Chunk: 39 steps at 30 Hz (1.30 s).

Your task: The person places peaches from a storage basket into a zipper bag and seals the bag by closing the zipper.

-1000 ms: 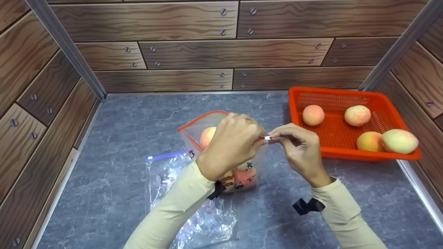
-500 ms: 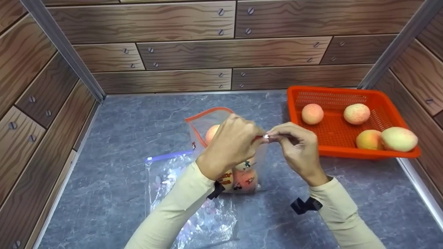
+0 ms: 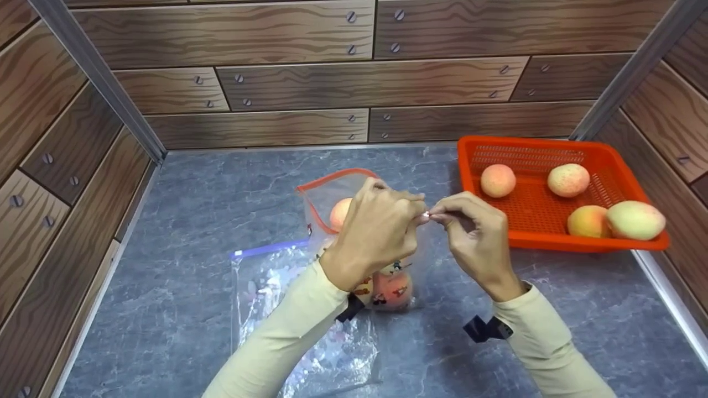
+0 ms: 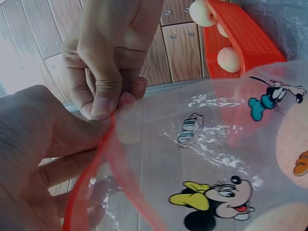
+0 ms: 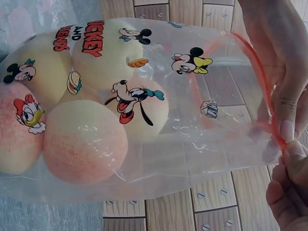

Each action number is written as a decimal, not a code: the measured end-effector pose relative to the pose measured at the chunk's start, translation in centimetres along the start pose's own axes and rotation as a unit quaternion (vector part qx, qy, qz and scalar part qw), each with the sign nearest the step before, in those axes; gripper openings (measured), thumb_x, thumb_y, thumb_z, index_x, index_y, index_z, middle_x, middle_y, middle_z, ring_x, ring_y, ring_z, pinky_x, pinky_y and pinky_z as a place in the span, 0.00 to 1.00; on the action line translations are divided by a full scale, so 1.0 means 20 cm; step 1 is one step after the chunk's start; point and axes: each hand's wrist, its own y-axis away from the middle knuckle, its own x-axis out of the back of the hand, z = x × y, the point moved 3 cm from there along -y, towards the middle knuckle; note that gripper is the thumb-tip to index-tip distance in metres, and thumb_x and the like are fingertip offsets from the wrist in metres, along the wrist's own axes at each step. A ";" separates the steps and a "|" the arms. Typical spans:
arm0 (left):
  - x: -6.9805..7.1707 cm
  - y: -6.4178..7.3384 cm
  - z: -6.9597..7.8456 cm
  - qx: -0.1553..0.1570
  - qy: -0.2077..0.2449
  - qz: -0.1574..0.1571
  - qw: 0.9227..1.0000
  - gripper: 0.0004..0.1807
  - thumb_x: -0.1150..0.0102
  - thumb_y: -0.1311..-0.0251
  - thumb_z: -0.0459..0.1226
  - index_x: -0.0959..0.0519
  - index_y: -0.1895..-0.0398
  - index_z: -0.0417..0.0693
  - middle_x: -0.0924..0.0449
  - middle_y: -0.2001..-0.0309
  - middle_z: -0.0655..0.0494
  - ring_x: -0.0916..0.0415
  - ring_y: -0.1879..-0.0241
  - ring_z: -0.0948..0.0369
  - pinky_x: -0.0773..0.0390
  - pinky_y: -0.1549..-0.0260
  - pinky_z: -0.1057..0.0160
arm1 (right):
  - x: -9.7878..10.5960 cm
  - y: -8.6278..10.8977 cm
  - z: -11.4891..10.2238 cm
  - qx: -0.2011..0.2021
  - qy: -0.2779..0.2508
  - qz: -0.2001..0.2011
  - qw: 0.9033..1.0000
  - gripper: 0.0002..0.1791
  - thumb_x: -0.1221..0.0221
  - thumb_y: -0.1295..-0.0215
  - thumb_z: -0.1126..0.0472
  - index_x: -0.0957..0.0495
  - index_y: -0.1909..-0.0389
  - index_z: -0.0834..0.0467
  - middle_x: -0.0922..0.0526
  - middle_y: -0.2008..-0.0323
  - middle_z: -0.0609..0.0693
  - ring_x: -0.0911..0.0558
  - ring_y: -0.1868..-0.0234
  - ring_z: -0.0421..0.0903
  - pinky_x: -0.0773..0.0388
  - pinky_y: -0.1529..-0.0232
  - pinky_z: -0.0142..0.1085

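A clear zip bag (image 5: 159,163) with a red zip edge and cartoon prints holds several peaches (image 5: 86,142), heaped toward its bottom. My left hand (image 3: 373,229) pinches the red zip edge (image 4: 91,168) near one corner. Right beside it, my right hand (image 3: 478,237) pinches the end of the same edge between thumb and fingertips. A small white piece (image 3: 426,214) shows between the two hands in the head view. To the left of my hands the bag's mouth gapes, with one peach (image 3: 341,214) visible through it. My left hand and forearm hide part of the bag.
A second clear bag (image 3: 310,354) with a purple zip edge lies flat at front left, partly under my left forearm. At the right stands an orange plastic basket (image 3: 531,240) with several peaches, one (image 3: 636,220) up against its right rim. Wood-patterned walls (image 3: 298,85) enclose the table.
The bag's mouth has shifted a little right and away from me. My left hand has edged right, a finger now lifted near the corner. The right hand keeps its pinch.
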 end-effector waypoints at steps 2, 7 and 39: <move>0.00 0.00 0.00 -0.003 0.001 0.005 1.000 0.09 0.38 0.43 0.32 0.11 0.68 0.54 0.12 0.55 0.60 0.14 0.54 0.57 0.22 0.49 0.57 | 0.00 0.00 -0.01 0.001 0.012 0.000 1.000 0.10 0.33 0.48 0.84 0.16 0.72 0.67 0.15 0.71 0.55 0.17 0.67 0.41 0.16 0.61 0.28; -0.01 0.00 0.00 0.007 0.023 0.000 1.000 0.11 0.40 0.44 0.28 0.11 0.67 0.51 0.12 0.54 0.56 0.17 0.46 0.54 0.25 0.38 0.56 | 0.00 -0.01 -0.01 0.000 0.027 -0.007 1.000 0.10 0.33 0.47 0.83 0.17 0.72 0.67 0.15 0.72 0.55 0.18 0.68 0.41 0.17 0.62 0.27; 0.00 0.02 -0.03 0.019 0.116 -0.024 0.993 0.06 0.36 0.38 0.30 0.12 0.69 0.47 0.11 0.66 0.56 0.19 0.43 0.51 0.30 0.32 0.54 | 0.05 0.02 -0.07 0.009 0.078 0.003 0.997 0.10 0.32 0.48 0.83 0.18 0.74 0.66 0.16 0.73 0.54 0.19 0.70 0.41 0.20 0.64 0.23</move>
